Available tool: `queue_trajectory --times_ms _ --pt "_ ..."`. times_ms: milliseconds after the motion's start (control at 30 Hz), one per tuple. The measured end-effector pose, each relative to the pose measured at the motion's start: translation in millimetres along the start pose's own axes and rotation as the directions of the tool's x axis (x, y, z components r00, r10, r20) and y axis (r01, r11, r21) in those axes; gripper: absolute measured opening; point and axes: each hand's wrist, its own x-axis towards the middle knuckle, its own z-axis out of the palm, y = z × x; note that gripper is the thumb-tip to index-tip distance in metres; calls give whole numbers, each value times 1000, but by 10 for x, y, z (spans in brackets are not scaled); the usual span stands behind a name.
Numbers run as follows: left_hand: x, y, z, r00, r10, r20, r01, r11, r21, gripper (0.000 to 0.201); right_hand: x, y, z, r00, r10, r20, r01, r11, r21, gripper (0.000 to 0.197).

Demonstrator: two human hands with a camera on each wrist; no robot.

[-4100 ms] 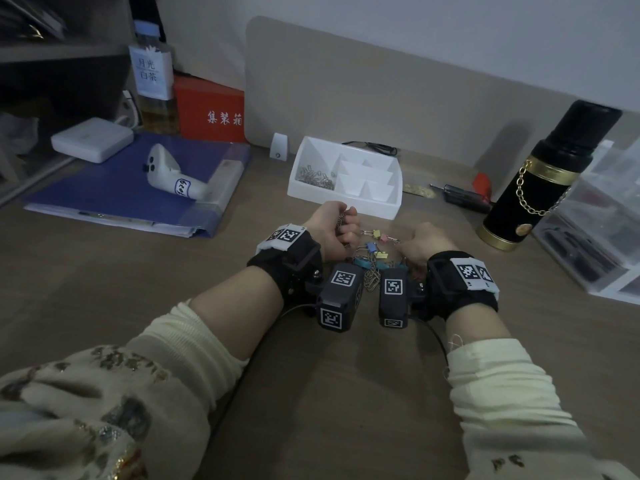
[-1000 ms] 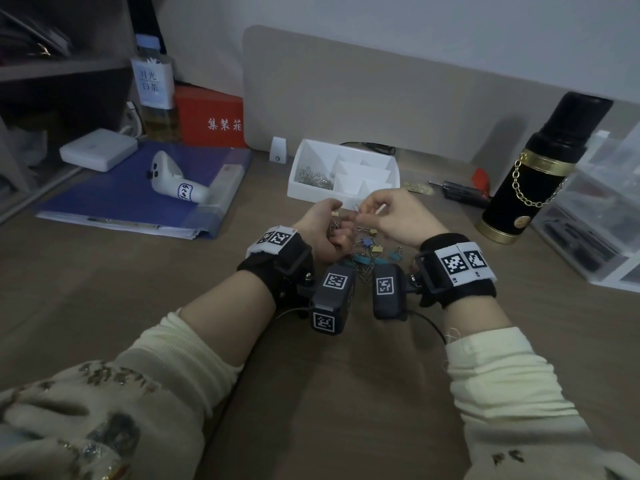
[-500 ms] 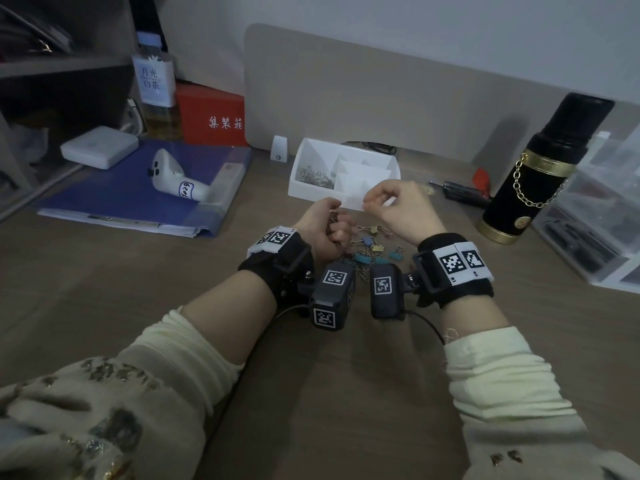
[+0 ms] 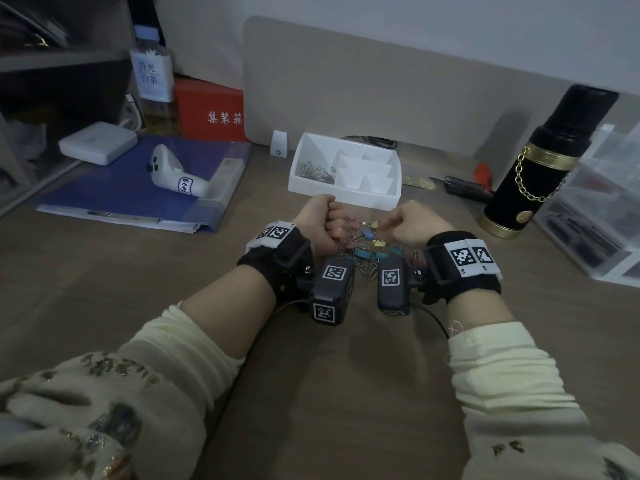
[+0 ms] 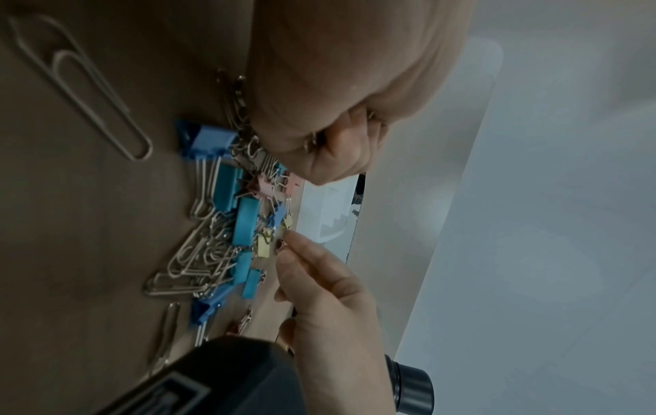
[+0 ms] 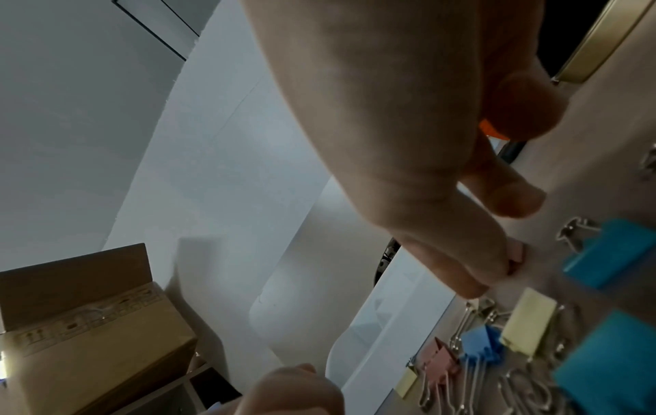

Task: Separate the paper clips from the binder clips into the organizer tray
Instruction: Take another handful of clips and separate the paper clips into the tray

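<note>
A white organizer tray (image 4: 346, 199) stands just beyond my hands, with a heap of silver paper clips (image 4: 317, 171) in its left compartment. Between my wrists lies a mixed pile (image 4: 367, 247) of coloured binder clips (image 5: 245, 221) and loose paper clips (image 5: 199, 261). My left hand (image 4: 322, 220) is a fist at the pile's left edge. Paper clips (image 5: 236, 92) poke out of it. My right hand (image 4: 382, 226) is down at the pile's far side, thumb and forefinger pinching a small yellow binder clip (image 4: 375, 224). More binder clips (image 6: 529, 320) lie under it.
A black and gold flask (image 4: 540, 161) stands at the right, with clear drawer boxes (image 4: 606, 209) beyond it. A blue folder (image 4: 138, 188) with a white controller (image 4: 173, 174) lies at the left. A beige divider panel (image 4: 381, 88) rises behind the tray.
My right hand, raised beside the left fist a second ago, has come down onto the far side of the pile. The left fist has stayed almost still.
</note>
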Motion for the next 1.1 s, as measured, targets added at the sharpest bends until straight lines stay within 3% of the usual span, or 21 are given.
queue_trajectory --times_ms 67,167,300,467,700,1100 --pt "-4 4 -6 1000 -5 4 5 1000 -13 65 -24 -40 -15 998 -60 -10 60 997 43 30" --pt "-1 11 -10 1000 -1 -2 1 999 -33 61 -96 -135 -21 979 -141 144 137 990 37 27" --pt "4 11 -13 1000 -13 13 13 999 -33 66 -121 -161 -3 953 -108 283 118 993 -19 35" --pt "-14 6 -4 1000 -19 5 19 999 -33 60 -39 -90 28 967 -78 243 90 995 -39 32" --pt "-22 -5 4 1000 -16 -1 16 999 -34 50 -15 -41 95 984 -69 166 66 998 20 10" --pt "-15 -2 -8 999 -34 6 34 999 -26 60 -43 -71 115 988 -89 127 102 990 -102 4"
